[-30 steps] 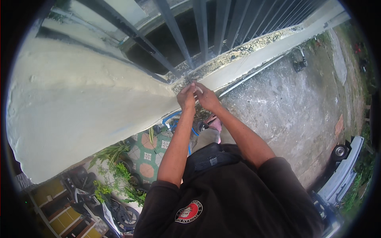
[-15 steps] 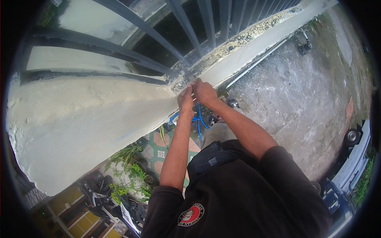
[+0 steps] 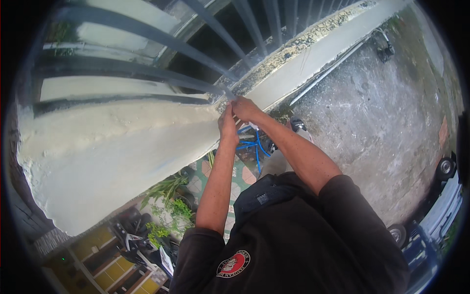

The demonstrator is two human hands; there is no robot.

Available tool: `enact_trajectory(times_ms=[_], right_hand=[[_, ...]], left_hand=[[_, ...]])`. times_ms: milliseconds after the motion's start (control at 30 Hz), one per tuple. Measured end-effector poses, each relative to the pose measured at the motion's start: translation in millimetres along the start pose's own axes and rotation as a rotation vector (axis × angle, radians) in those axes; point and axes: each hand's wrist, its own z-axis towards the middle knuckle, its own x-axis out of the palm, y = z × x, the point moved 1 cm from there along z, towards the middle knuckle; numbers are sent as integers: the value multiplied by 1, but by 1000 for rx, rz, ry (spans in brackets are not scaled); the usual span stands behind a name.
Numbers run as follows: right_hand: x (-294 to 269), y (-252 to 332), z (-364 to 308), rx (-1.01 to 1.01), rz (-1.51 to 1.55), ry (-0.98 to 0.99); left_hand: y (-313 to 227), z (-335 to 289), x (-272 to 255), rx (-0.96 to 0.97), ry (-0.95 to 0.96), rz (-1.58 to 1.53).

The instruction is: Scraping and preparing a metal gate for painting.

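- At far left, a cream wall (image 3: 107,152), broad and smooth-faced with a ragged lower edge, runs inward towards the hands.
- Above it, grey railing bars (image 3: 117,67) fan out across the upper part of the view.
- Lower left, a parked motorcycle (image 3: 132,242), partly hidden by foliage.
- Left of the forearms, a leafy plant (image 3: 180,209) beside a patterned tile floor (image 3: 196,183).
- At centre, the left hand (image 3: 227,126), narrow, its fingers drawn together at the wall's corner; whether it grips anything cannot be told.
- Just above the fingertips, a grey strip (image 3: 228,92), flat in appearance, at the foot of the railing; its lower end is hidden by the fingers.
- Touching the left hand, the right hand (image 3: 246,110), curled closed on the lower end of the strip.
- Below the hands, a blue hose (image 3: 257,147) — looped near the person's feet.
- Right of centre, a speckled ledge (image 3: 293,44) under the bars, its coating patchy — cream and dark.
- Below the ledge, a pale pipe (image 3: 333,71) along stained concrete ground (image 3: 367,122).
- At far right, a vehicle wheel (image 3: 446,167).
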Motion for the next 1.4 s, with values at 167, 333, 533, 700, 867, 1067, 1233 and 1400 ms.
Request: enact_trajectory(times_ms=[167,333,533,700,867,1067,1233,1400], right_hand=[[-4,-9,-26,-132,-94,-328],[15,-4,-35,-133,-288,-322],[12,6,-33,-163,-433,-284],[15,-10,-36,-131,-390,-323],[-6,-6,-35,-109,-384,-477],[4,-36,-62,-149,-264,-451],[-14,-51,-70,-180,-242,-518],[-43,-24,-60,-224,-520,-453]], left_hand=[[7,-11,-7,5,49,59],[11,-16,-20,20,21,116],[14,-26,-46,23,-24,82],[16,-31,-44,3,-15,66],[19,-29,-51,19,-24,86],[22,-32,-40,17,7,99],[19,-29,-36,33,20,114],[20,-32,-29,18,28,149]])
